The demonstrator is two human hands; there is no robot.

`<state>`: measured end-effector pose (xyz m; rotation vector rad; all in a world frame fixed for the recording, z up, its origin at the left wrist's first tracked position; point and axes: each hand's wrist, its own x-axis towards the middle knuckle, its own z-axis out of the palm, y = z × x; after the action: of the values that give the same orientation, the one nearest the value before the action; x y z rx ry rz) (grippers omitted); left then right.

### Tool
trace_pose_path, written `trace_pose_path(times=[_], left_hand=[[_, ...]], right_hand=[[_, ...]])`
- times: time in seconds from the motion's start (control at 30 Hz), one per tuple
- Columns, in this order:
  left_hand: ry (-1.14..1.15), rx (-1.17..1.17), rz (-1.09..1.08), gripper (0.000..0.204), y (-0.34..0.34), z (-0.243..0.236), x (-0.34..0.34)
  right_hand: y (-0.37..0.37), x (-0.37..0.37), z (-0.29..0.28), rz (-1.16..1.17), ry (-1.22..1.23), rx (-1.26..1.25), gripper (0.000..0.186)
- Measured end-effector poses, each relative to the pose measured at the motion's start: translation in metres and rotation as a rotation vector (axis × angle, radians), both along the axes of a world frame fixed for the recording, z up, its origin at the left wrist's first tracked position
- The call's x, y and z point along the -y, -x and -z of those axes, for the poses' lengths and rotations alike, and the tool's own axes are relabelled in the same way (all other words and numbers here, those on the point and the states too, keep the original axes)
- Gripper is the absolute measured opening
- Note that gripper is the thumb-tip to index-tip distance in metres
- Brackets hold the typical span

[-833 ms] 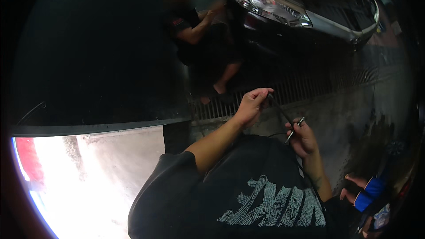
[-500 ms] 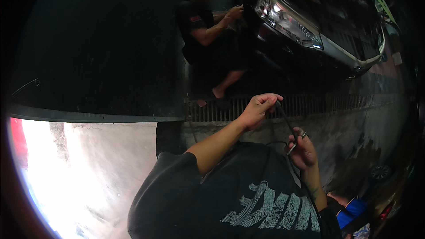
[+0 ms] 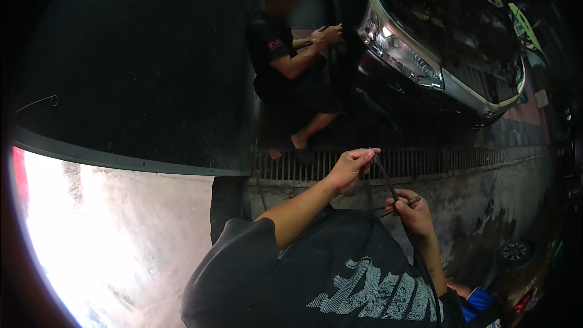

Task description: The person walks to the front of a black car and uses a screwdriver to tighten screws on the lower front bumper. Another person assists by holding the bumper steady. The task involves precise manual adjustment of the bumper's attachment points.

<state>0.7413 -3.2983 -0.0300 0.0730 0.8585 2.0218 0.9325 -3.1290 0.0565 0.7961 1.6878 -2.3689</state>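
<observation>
A thin, dark, cable-like length (image 3: pixel 385 174) slants between my two hands in front of my chest. Its far end is pinched between the thumb and fingers of my left hand (image 3: pixel 351 172). My right hand (image 3: pixel 415 215), nearer my body, is closed around the lower part, and a dark line continues down along that forearm. Crossing it in the right fingers is a slim, dark, pen-like stick (image 3: pixel 413 201), whose exact kind I cannot make out. Both hands are above the shirt front.
Another person in dark clothes (image 3: pixel 276 61) crouches beside a dark car (image 3: pixel 425 36) with a lit headlight (image 3: pixel 404 54). A slotted drain grate (image 3: pixel 303 165) crosses the floor ahead. A dark panel (image 3: pixel 133 73) fills the left; a wheel (image 3: pixel 516 251) shows at right.
My right fingers have shifted, and the slim stick now lies crosswise in them. Both hands sit slightly lower in view. The other person and the car appear lower too.
</observation>
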Motion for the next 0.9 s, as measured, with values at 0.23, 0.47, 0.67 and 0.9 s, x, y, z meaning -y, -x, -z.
trace_pose_path(times=[0.23,0.47,0.67,0.9], left_hand=[[0.047,-0.032,0.018,0.032,-0.007,-0.008,-0.003],[0.126,-0.06,-0.027,0.028,-0.012,-0.015,-0.015],[0.269,0.108,-0.189,0.028,-0.022,-0.006,-0.034],[0.144,0.157,-0.257,0.029,-0.017,-0.01,-0.042]], right_hand=[[-0.003,0.004,-0.01,-0.027,-0.188,-0.009,0.044],[-0.005,0.011,-0.01,-0.069,-0.576,-0.022,0.04],[0.014,0.024,-0.017,-0.226,-0.832,-0.026,0.043],[0.02,0.016,-0.005,-0.049,-0.61,-0.092,0.042]])
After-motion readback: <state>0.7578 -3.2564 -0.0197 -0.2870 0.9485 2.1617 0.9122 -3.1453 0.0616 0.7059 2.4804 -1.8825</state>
